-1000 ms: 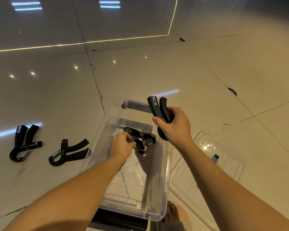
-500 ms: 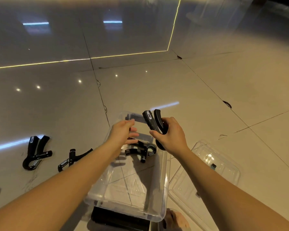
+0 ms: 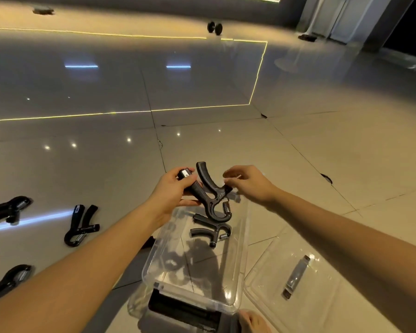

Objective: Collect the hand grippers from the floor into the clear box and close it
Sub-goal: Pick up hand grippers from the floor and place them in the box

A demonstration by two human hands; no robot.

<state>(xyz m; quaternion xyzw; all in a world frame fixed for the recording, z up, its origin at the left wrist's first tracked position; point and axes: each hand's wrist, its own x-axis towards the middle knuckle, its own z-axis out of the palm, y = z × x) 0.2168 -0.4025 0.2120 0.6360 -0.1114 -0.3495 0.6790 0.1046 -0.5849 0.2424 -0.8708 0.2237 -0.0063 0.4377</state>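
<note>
Overhead, from the head camera, the left hand point(image 3: 178, 188) wrapped its fingers round one handle of a black, spring-loaded plastic hand gripper point(image 3: 210, 195), holding it just above the 12 o'clock end of the clear plastic box point(image 3: 244, 236), probably so it could be lowered in. The right hand point(image 3: 249, 183) hung at the gripper's 3 o'clock side with its fingers loosely curled and apparently grasping nothing. Its fingertips were just beside the knob end, and contact could not be made out. A second black gripper point(image 3: 211, 230) lay on the box bottom. On the glossy tiled floor point(image 3: 298, 152) at the box's 9 o'clock lay the nearest floor gripper point(image 3: 82, 224), with a far-left gripper point(image 3: 7, 209) and a lower-left gripper point(image 3: 9, 278) beyond it, so collecting looked less than half done. The clear lid point(image 3: 269, 284) with its grey latch rested at 4 o'clock, set aside within reach for closing.
</note>
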